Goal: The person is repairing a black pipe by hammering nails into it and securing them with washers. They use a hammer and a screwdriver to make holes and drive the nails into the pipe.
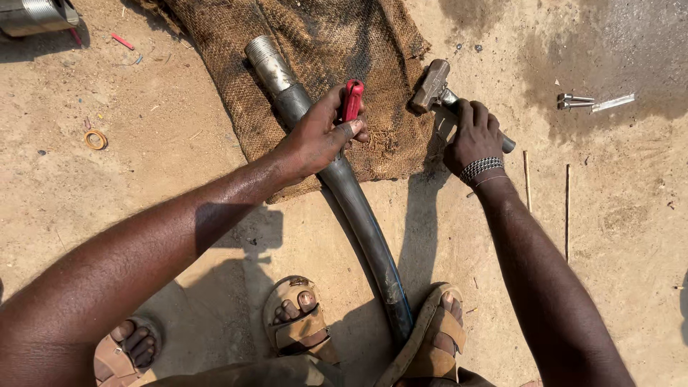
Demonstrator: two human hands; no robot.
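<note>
Left hand (319, 136) wrapped around red-handled tool (351, 100) over black hose (358, 208); at three o'clock, right hand (474, 140) gripping hammer (433, 86).

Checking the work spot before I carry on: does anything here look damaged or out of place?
The burlap mat is frayed at its lower edge, near the left hand. Two bolts and an orange ring lie loose in the dirt. The hose looks intact.

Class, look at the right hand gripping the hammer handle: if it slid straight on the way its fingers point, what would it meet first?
Probably the hammer's metal head: the right hand points up along the handle toward it. The burlap sack lies beneath; depth is unclear.
</note>
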